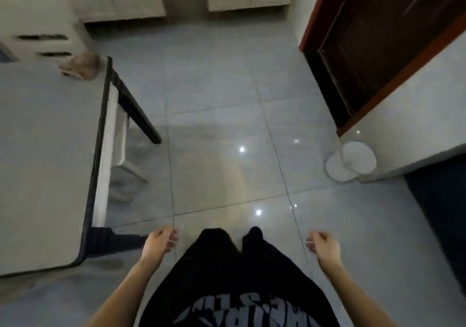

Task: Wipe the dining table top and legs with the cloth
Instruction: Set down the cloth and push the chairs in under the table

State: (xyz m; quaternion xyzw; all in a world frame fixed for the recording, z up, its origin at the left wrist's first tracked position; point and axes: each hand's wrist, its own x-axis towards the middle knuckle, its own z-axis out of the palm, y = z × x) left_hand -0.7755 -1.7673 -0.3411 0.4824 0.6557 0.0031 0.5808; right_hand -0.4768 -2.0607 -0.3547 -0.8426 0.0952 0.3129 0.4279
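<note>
Standing on a glossy grey tiled floor (227,99), a person looks down. The dining table (45,150), pale-topped with a dark rim, lies to the left of the left hand (160,242), its visible long edge running away from the person. One dark leg (136,109) splays outward ahead of that hand. The left hand and the right hand (322,246) hang forward on either side of dark trousers (227,263), fingers loosely curled, holding nothing. The cloth (80,68), a blurred pinkish bundle, sits on the table's far corner, well ahead and left of the left hand; which way it points cannot be told.
</note>
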